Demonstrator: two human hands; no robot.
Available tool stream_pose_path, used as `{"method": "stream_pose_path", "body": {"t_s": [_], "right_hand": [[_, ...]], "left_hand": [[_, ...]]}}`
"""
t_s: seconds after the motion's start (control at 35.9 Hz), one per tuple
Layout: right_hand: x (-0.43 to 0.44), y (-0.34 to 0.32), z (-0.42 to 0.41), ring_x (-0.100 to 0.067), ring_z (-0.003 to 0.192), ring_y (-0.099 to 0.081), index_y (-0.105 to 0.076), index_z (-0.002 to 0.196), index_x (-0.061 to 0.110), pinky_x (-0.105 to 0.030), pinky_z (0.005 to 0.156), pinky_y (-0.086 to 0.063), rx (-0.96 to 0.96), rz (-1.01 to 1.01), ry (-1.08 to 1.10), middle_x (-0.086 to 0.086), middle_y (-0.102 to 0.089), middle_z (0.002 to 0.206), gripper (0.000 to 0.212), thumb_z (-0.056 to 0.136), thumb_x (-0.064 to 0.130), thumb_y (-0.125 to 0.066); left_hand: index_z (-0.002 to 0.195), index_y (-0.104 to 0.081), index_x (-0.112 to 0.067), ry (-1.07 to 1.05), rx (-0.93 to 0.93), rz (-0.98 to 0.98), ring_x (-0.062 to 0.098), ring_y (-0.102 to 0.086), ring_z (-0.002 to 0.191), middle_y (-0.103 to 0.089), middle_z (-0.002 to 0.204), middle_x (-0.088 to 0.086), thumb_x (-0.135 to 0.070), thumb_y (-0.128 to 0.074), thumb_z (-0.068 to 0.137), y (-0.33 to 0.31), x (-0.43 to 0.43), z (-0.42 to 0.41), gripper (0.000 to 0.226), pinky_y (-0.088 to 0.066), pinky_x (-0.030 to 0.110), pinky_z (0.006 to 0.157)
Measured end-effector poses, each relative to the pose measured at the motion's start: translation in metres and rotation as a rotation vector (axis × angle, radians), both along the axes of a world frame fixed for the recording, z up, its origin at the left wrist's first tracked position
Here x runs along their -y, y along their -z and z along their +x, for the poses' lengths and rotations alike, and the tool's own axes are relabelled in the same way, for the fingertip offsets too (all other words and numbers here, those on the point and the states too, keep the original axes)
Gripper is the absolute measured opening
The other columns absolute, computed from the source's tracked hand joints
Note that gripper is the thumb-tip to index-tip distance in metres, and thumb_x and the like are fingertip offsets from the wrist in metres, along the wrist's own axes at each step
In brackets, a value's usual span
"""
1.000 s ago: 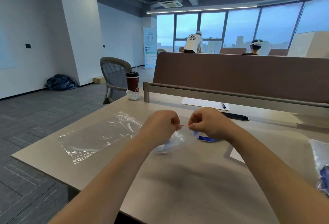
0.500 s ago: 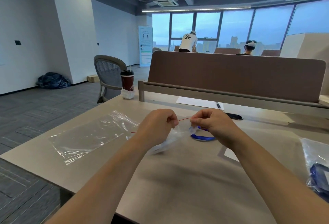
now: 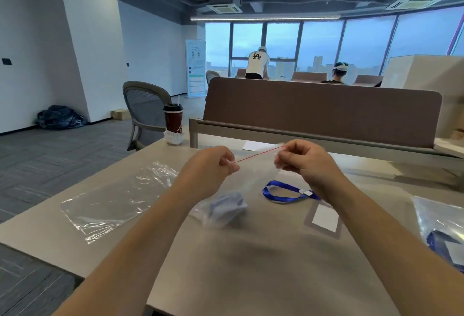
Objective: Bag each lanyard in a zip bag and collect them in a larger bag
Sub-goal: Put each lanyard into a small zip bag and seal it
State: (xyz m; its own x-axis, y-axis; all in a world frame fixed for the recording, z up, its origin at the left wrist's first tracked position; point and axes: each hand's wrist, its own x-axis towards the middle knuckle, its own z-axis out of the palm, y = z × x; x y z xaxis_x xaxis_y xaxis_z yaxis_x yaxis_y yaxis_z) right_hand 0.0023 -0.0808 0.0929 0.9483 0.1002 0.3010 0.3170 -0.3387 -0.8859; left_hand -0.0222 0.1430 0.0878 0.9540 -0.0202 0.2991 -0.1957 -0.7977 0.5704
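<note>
On the surface (image 3: 263,278), at left, a large clear bag (image 3: 118,200) lies flat. The left hand (image 3: 211,167) and right hand (image 3: 303,162) each hold, grip clenched, one end of the red seal (image 3: 258,155) of a raised zip bag (image 3: 251,167) with a blue lanyard (image 3: 227,205) bunched inside. A second lanyard (image 3: 283,192) lies on the surface by the right wrist. Far behind, a white shirt (image 3: 257,64) reads "LA".

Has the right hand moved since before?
Yes. The right hand, pinching the zip bag, rose away from the lanyard on the desk, which it half hid before.
</note>
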Motion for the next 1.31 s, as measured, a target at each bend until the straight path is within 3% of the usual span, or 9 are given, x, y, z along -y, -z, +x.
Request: {"method": "stream_pose_path", "body": {"t_s": [0.28,0.36,0.58,0.67,0.75,0.83,1.06,1.17,1.31], "right_hand": [[0.028,-0.032,-0.008,-0.022,0.080,-0.072,-0.066,0.096,0.008,-0.039,0.082,-0.060,0.067,0.073,0.159,-0.003,-0.075,0.082,0.014,0.100,0.011,-0.053],[0.037,-0.036,-0.012,-0.025,0.081,-0.071,-0.066,0.093,0.006,-0.042,0.085,-0.059,0.088,0.094,0.194,-0.006,-0.075,0.080,0.012,0.098,0.008,-0.055],[0.077,-0.069,-0.031,-0.017,0.068,-0.067,-0.066,0.092,0.002,-0.034,0.072,-0.058,0.197,0.163,0.298,-0.009,-0.074,0.078,0.011,0.097,0.008,-0.058],[0.100,-0.085,-0.040,-0.015,0.064,-0.065,-0.066,0.086,0.007,-0.030,0.065,-0.055,0.249,0.155,0.356,-0.007,-0.074,0.075,0.012,0.096,0.009,-0.059],[0.129,-0.099,-0.048,-0.016,0.064,-0.063,-0.065,0.085,0.011,-0.030,0.063,-0.054,0.250,0.148,0.424,-0.005,-0.074,0.074,0.014,0.097,0.011,-0.057],[0.160,-0.106,-0.061,-0.016,0.060,-0.059,-0.065,0.081,0.012,-0.028,0.057,-0.048,0.249,0.170,0.496,-0.002,-0.072,0.067,0.019,0.097,0.011,-0.056],[0.239,-0.109,-0.108,-0.017,0.056,-0.054,-0.061,0.078,0.013,-0.020,0.043,-0.041,0.263,0.174,0.701,-0.003,-0.070,0.066,0.018,0.095,0.008,-0.056],[0.278,-0.108,-0.123,-0.016,0.053,-0.050,-0.063,0.069,0.012,-0.023,0.046,-0.040,0.246,0.156,0.789,-0.018,-0.068,0.077,0.025,0.092,0.006,-0.055],[0.328,-0.100,-0.119,-0.011,0.051,-0.052,-0.067,0.083,0.006,-0.020,0.045,-0.043,0.197,0.136,0.944,-0.006,-0.068,0.069,0.013,0.090,0.007,-0.057]], "left_hand": [[0.085,-0.067,-0.022,-0.016,-0.065,-0.105,0.009,-0.059,0.069,-0.067,0.074,-0.007,-0.026,-0.062,0.096,-0.004,-0.017,-0.001,0.013,-0.045,0.023,0.060],[0.086,-0.069,-0.020,0.004,0.011,-0.250,0.007,-0.057,0.061,-0.069,0.070,-0.009,-0.025,-0.059,0.097,-0.010,-0.009,-0.005,0.016,-0.046,0.023,0.059],[0.089,-0.072,-0.011,0.149,0.079,-0.734,0.019,-0.068,0.086,-0.075,0.088,0.004,-0.019,-0.054,0.101,-0.053,0.039,0.001,0.023,-0.057,0.036,0.083],[0.091,-0.071,-0.002,0.220,0.134,-0.831,0.012,-0.069,0.071,-0.075,0.078,0.001,-0.012,-0.054,0.101,-0.074,0.066,0.006,0.022,-0.060,0.025,0.066],[0.089,-0.069,-0.006,0.229,0.201,-0.757,0.001,-0.061,0.054,-0.071,0.068,-0.005,-0.014,-0.055,0.100,-0.090,0.100,0.011,0.019,-0.052,0.015,0.052],[0.089,-0.069,-0.010,0.256,0.245,-0.667,0.005,-0.053,0.054,-0.069,0.072,0.000,-0.019,-0.056,0.100,-0.094,0.136,0.015,0.019,-0.041,0.010,0.044],[0.087,-0.068,-0.013,0.411,0.158,-0.638,0.009,-0.059,0.061,-0.071,0.068,-0.002,-0.022,-0.054,0.101,-0.092,0.236,0.016,0.022,-0.052,0.026,0.063],[0.085,-0.067,-0.012,0.500,0.103,-0.695,0.009,-0.059,0.058,-0.070,0.066,0.000,-0.019,-0.055,0.100,-0.086,0.286,0.017,0.020,-0.048,0.025,0.059],[0.084,-0.066,-0.009,0.569,0.038,-0.686,0.007,-0.055,0.049,-0.067,0.064,0.001,-0.015,-0.054,0.100,-0.076,0.348,0.029,0.021,-0.046,0.019,0.049]]}}
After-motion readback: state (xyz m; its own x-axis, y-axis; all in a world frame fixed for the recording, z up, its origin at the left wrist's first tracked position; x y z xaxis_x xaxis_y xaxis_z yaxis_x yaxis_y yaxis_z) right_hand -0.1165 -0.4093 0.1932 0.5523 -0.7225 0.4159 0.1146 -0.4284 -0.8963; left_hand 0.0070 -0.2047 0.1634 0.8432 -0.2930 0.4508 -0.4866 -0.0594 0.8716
